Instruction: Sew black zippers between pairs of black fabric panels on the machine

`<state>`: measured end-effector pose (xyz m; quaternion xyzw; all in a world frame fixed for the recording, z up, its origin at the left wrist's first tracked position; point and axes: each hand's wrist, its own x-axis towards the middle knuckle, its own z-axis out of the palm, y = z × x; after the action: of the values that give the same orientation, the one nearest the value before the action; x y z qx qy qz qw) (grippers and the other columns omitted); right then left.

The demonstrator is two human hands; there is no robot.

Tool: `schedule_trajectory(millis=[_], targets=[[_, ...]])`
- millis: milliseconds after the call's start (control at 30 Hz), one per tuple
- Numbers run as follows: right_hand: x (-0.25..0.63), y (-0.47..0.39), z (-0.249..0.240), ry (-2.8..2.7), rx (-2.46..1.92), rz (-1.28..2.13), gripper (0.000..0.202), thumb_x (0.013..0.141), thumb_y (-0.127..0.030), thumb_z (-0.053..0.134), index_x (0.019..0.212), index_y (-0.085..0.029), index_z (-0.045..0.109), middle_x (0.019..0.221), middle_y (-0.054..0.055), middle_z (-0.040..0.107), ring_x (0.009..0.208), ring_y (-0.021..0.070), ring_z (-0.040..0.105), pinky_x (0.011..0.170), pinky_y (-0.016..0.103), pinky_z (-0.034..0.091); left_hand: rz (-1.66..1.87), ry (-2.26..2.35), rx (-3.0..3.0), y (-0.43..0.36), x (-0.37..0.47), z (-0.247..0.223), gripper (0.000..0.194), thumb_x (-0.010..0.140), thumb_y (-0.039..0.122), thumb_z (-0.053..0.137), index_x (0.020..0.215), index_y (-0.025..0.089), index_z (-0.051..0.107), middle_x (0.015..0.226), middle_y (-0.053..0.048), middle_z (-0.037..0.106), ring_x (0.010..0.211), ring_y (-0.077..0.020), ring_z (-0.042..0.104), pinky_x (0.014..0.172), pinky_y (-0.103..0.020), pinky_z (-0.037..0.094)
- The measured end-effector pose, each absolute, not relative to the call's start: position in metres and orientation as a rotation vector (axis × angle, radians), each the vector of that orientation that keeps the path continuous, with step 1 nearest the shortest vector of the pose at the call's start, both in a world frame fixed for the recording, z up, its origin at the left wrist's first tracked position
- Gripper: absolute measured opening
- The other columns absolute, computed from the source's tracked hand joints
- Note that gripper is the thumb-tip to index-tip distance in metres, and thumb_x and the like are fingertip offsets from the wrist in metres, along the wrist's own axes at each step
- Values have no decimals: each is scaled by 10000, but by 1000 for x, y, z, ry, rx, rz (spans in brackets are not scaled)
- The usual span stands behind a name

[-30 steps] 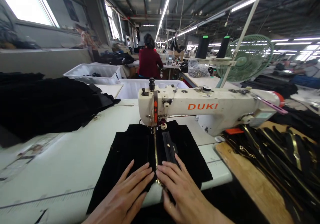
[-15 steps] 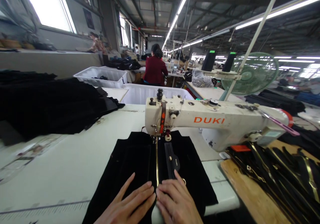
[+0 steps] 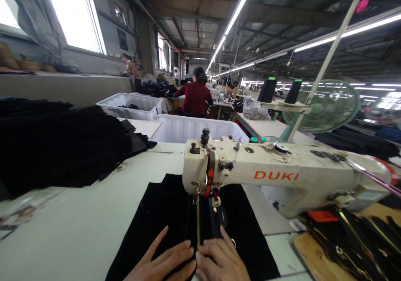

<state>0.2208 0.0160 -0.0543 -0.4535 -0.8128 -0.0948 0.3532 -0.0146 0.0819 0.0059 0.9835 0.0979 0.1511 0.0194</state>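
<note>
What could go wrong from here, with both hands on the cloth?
The right hand lies close to the gold ring, which might snag a finger. The zipper runs up under the needle area; if the left hand pulls unevenly, it could skew.

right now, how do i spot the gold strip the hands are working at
Find the white sewing machine lettered DUKI, then the black cloth under its left end. The gold strip runs from below the machine head toward the gap between the left hand and right hand. It is the straight one flat on the cloth, unlike the jumbled gold-trimmed pieces at right.
</note>
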Motion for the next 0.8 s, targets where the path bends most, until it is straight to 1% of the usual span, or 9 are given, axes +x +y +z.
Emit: schedule_trajectory(millis=[167,233,333,400,467,533,567,667,800], targets=[[219,33,-40,-2100,-1163,-250,56,941,-224,632,997,-223,630,872,-17,701,856,154,690,1123,374,412,475,407,2982,86,-12,21,552,1025,201,519,1530,325,334,1390,-6,580,1314,-186,503,1193,-391,196],[216,38,-33,-2072,-1172,-229,50,915,-197,653,950,-219,625,852,-29,690,828,145,684,1109,353,423,493,452,2992,88,-12,25,553,1010,236,553,1519,330,358,1397,-11,574,1325,-215,495,1189,-444,216],[213,47,-27,-2023,-1175,-202,105,862,-168,705,902,-225,627,828,-45,681,796,143,676,1072,340,453,521,500,3010,92,-11,29,580,958,352,648,1490,332,416,1407,-14,562,1309,-267,515,1169,-514,259],[213,52,-24,-2030,-1199,-176,164,824,-140,740,914,-230,637,849,-42,687,806,153,675,1005,324,497,544,520,3000,96,-10,34,642,919,396,698,1491,339,413,1409,-20,557,1283,-286,540,1152,-526,298],[215,57,-21,-2049,-1242,-146,200,804,-117,756,927,-233,648,873,-31,691,815,162,673,899,292,540,545,530,2988,101,-7,40,687,897,415,719,1499,341,396,1409,-26,555,1270,-294,551,1136,-524,334],[216,62,-18,-2069,-1290,-112,200,803,-107,762,916,-236,660,883,-24,694,833,172,675,821,270,552,518,537,2992,105,-6,45,661,903,425,711,1488,330,417,1407,-27,557,1272,-293,549,1125,-518,356],[216,65,-16,-2076,-1314,-91,194,803,-104,765,904,-239,667,888,-24,697,847,178,678,811,269,551,502,541,2996,107,-5,47,632,913,433,699,1477,321,436,1407,-27,558,1278,-291,544,1120,-514,366],[217,74,-13,-2087,-1396,-33,186,810,-84,750,890,-241,691,916,-15,709,881,192,687,861,289,545,502,554,2986,114,-5,46,596,928,444,677,1465,316,454,1421,-30,547,1301,-288,520,1105,-497,396],[218,83,-11,-2073,-1473,-4,207,824,-72,710,947,-238,715,989,10,719,945,214,682,960,340,517,473,537,2948,127,-6,38,649,933,407,668,1505,341,367,1464,-38,502,1345,-291,464,1110,-523,375]])
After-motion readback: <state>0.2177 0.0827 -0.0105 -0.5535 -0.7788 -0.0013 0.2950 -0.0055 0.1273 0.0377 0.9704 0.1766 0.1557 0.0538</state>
